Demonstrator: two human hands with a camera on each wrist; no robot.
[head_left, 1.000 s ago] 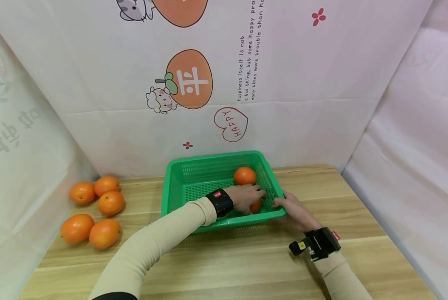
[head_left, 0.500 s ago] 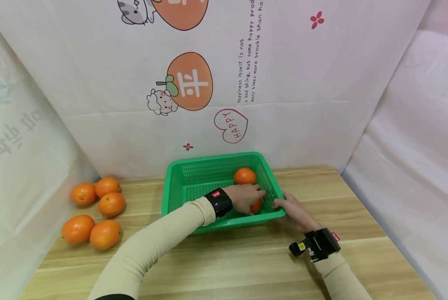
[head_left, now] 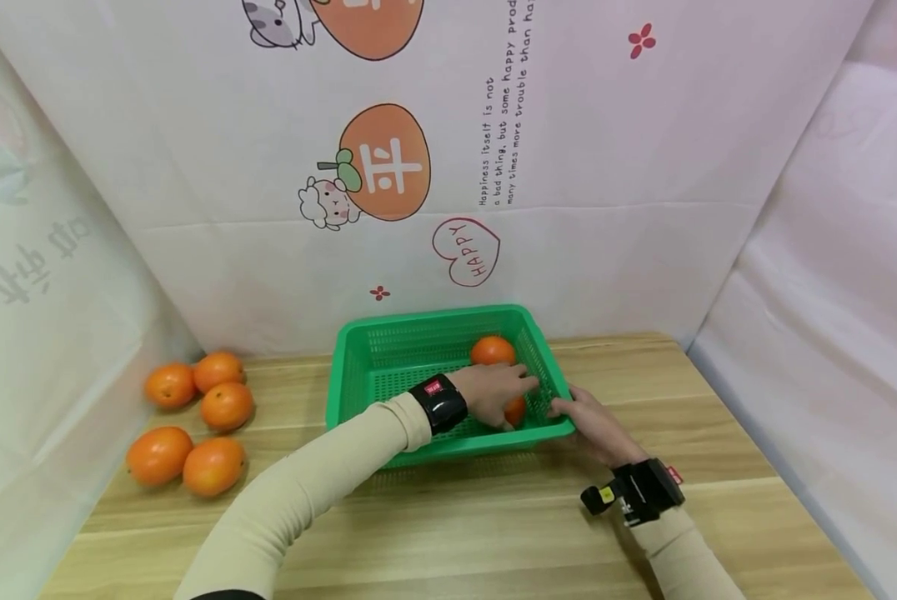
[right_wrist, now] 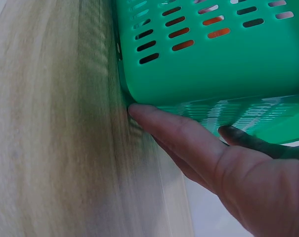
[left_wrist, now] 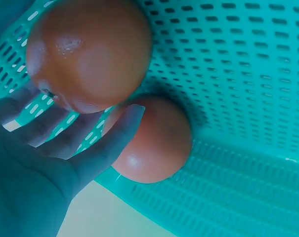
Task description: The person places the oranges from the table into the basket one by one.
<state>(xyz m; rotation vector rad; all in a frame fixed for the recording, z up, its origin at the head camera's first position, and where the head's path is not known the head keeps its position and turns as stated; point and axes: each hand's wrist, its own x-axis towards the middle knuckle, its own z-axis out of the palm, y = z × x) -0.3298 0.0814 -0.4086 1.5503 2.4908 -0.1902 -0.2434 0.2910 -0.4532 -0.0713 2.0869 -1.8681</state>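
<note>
Orange fruit (head_left: 516, 412) | partly beneath left grip (head_left: 491, 393), spread | right grip (head_left: 595, 426) pinching basket (head_left: 493, 442)

Green basket (head_left: 486, 445), far left free from above, left hand (head_left: 491, 392) and two orange fruits (head_left: 493, 350) obstructing right end, right hand (head_left: 598, 425) at near right corner, gap leftward to loose fruits (head_left: 214, 467)
</note>
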